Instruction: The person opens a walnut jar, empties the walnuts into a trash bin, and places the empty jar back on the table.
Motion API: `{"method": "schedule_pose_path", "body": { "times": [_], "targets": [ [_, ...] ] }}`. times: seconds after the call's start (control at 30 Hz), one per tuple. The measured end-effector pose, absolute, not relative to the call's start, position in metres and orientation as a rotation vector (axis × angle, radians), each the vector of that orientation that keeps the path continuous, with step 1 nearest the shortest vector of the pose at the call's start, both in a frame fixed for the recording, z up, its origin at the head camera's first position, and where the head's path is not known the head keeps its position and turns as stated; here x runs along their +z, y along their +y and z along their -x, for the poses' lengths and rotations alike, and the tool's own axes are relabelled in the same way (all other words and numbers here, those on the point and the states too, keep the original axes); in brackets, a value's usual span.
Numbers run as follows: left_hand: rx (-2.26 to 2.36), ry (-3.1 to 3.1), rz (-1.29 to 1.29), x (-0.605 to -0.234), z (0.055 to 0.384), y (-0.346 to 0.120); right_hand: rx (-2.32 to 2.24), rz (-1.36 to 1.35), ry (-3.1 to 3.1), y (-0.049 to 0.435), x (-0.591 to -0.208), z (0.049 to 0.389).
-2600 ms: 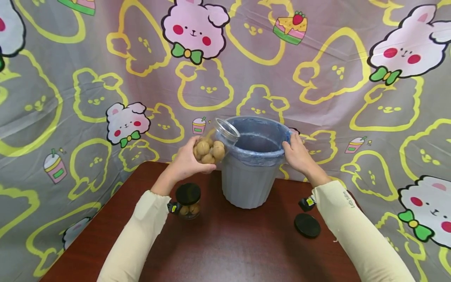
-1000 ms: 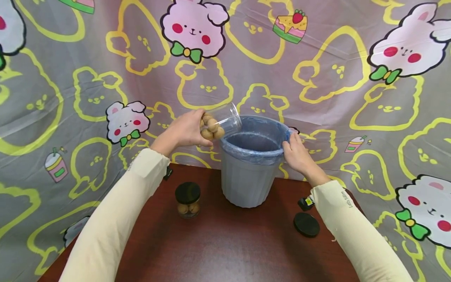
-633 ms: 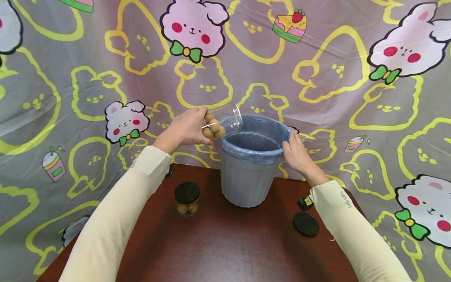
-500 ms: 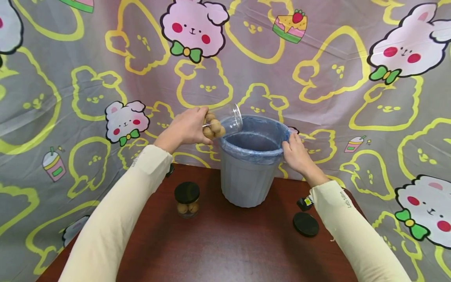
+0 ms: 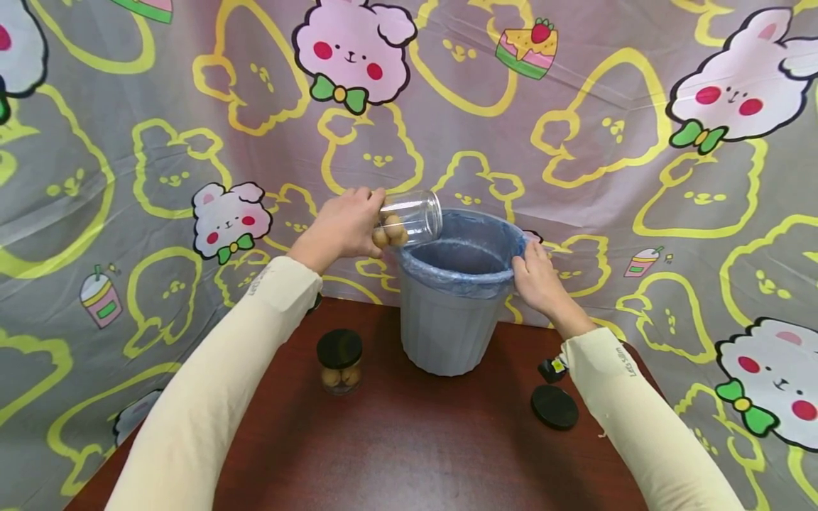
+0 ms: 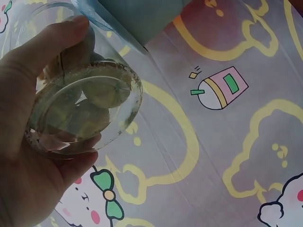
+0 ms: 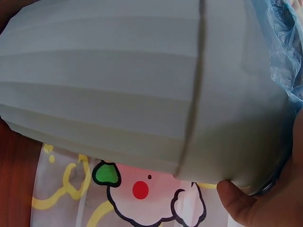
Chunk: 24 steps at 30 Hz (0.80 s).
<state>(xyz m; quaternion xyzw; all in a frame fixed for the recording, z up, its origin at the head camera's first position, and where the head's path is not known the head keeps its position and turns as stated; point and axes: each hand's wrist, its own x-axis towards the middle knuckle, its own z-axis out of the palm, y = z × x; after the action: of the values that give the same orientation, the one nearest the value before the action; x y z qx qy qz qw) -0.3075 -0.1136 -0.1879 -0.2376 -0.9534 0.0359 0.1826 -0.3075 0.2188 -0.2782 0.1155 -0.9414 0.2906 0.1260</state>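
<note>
My left hand (image 5: 348,221) grips a clear jar (image 5: 418,213) around its base end. The jar lies tipped nearly on its side, its open mouth over the left rim of a grey trash can (image 5: 450,330). Several walnuts (image 5: 391,231) sit low inside it; the left wrist view shows them through the jar's round bottom (image 6: 85,109). A blue plastic bag (image 5: 456,280) lines the can and folds over its rim. My right hand (image 5: 537,277) holds the can's right rim, thumb outside, with the bag's edge under it.
A second jar (image 5: 341,362) with a black lid and walnuts inside stands on the dark red table (image 5: 409,440), left of the can. A loose black lid (image 5: 554,407) lies flat at the right. A patterned cloth (image 5: 575,177) hangs behind the table.
My left hand has raised the jar and tipped it further, to nearly level, and shifted slightly right. The walnuts have shifted inside the jar. My right hand stays on the rim.
</note>
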Motion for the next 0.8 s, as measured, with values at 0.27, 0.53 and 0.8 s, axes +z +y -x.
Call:
{"method": "schedule_pose_path", "body": {
  "times": [0.27,0.53,0.8],
  "targets": [
    [0.184,-2.633,0.692,-0.1868,0.3095,-0.1116,0.855,-0.347,-2.730,0.2185,-0.2791,0.3069],
    [0.218,-2.587,0.712,-0.1846,0.3103,-0.1094,0.853,-0.355,-2.716,0.2178,-0.2784,0.3076],
    [0.284,-2.473,0.766,-0.1846,0.3151,-0.1077,0.834,-0.352,-2.704,0.2175,-0.2792,0.3082]
  ]
}}
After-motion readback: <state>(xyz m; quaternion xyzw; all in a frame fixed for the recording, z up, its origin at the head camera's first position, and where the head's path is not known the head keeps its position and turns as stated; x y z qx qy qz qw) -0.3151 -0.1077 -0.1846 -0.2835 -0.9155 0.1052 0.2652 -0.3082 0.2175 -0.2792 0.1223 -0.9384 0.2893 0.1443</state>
